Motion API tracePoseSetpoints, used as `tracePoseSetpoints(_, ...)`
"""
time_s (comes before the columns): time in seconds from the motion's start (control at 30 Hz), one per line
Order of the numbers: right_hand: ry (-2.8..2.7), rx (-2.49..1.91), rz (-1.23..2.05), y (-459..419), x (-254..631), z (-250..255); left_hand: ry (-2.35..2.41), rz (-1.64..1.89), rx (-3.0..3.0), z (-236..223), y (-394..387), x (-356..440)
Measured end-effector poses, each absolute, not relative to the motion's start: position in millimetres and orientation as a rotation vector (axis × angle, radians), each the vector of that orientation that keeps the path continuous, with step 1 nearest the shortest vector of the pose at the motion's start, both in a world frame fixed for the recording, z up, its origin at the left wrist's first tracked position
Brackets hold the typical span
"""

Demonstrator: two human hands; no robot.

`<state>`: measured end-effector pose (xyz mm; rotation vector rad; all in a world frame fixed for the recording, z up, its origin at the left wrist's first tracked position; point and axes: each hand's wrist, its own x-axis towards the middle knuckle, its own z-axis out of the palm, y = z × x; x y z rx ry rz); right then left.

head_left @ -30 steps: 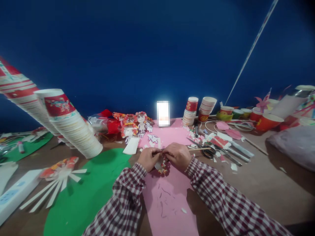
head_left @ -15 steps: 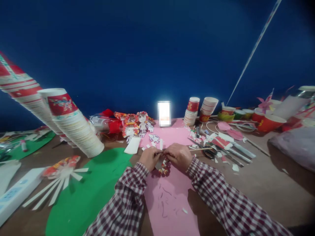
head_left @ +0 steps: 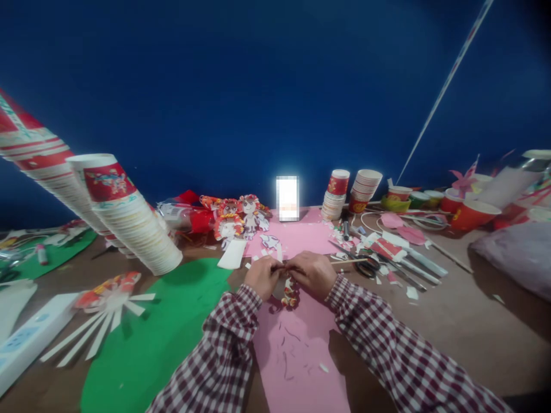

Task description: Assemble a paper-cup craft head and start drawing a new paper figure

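My left hand (head_left: pixel 262 277) and my right hand (head_left: pixel 313 275) meet above the pink paper (head_left: pixel 301 367), fingertips pinched close together. Between them is a small paper cutout (head_left: pixel 288 297) in red, yellow and white, its lower part dangling below the fingers. The upper part is hidden by my fingers. Just right of my right hand a thin wooden stick (head_left: pixel 350 261) lies near black-handled scissors (head_left: pixel 369 267). Beyond my hands lie a white paper figure (head_left: pixel 270 241) and a white cup piece (head_left: pixel 233 254).
Tall stacks of paper cups (head_left: pixel 133 221) lean at the left, beside green paper (head_left: pixel 159 338) and a cup cut into strips (head_left: pixel 112 298). Shorter cup stacks (head_left: pixel 336 195) stand at the back. Paper figures (head_left: pixel 249 215) stand back left. Paper scraps and a plastic bag (head_left: pixel 516 258) lie right.
The dangling end of the cutout has swung slightly to the right and down. Both hands stay almost in place, still pinched together.
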<state>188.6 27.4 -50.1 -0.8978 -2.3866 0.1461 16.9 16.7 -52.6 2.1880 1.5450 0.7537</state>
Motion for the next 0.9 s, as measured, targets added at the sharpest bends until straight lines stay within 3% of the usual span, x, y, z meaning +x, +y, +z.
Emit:
tracePoseSetpoints(0.67,-2.242,-0.893,0.099,22.3,188.1,-43.2,1.663,0.776,2.052,-55.6,16.6,14.7)
tracePoseSetpoints(0.9,-2.215,-1.141,0.122,16.3,185.3,-44.8,1.721,0.839,1.848,-60.0,18.5,10.6)
